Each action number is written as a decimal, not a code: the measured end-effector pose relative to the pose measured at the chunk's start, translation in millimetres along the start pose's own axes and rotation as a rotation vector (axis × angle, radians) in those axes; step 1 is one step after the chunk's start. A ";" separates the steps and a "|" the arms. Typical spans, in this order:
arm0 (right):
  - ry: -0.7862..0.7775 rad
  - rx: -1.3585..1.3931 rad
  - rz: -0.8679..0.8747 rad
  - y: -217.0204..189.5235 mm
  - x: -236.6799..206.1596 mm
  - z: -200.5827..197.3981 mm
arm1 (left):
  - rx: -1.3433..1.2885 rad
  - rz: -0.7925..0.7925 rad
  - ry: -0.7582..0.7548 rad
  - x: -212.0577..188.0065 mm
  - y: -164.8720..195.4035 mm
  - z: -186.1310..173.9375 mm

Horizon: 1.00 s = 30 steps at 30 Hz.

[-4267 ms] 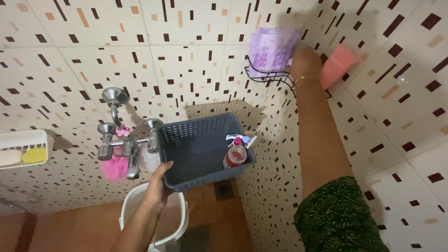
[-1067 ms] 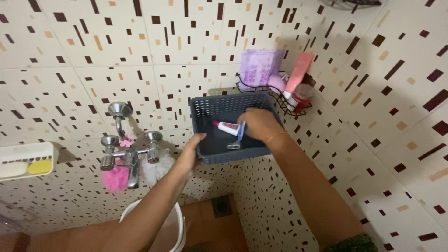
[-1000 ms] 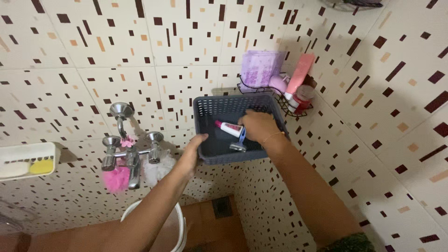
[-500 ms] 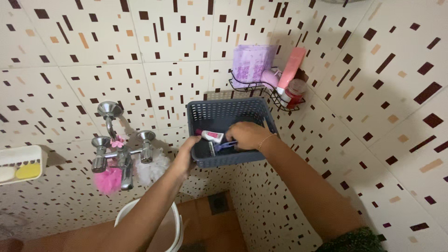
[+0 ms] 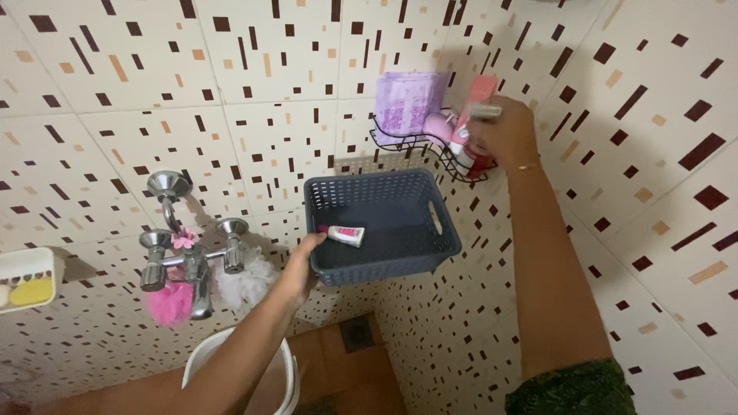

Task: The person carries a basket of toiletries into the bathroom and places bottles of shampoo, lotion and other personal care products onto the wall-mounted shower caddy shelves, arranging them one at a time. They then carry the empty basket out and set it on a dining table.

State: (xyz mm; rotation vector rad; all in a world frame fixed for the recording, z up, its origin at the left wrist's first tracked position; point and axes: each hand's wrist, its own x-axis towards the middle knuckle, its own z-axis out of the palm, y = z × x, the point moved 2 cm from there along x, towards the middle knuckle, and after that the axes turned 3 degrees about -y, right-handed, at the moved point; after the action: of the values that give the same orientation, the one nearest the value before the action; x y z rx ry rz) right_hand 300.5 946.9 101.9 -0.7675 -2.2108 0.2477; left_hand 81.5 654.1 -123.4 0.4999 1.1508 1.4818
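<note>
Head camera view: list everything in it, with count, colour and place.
basket: one, dark grey, centre, held up.
small tube: one, white and pink, inside basket.
wire corner rack: one, black, wall corner.
purple packet: one, in rack.
pink tube: one, in rack.
tap: one, chrome, left wall.
bath puffs: two, pink and white, hanging by tap.
soap dish: one, white, far left, holding yellow soap.
bucket: one, white, below.
left hand: grip on basket rim.
right hand: at rack.
</note>
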 end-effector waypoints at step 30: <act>-0.220 -0.207 0.112 -32.2 45.3 54.4 | -0.019 -0.028 0.096 8.6 -22.7 -18.8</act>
State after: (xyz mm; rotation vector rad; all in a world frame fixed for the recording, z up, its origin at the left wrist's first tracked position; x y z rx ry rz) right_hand 223.0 951.7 104.9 -1.0203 -2.4301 0.1659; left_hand 75.2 652.3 -153.4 0.4014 1.2126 1.5043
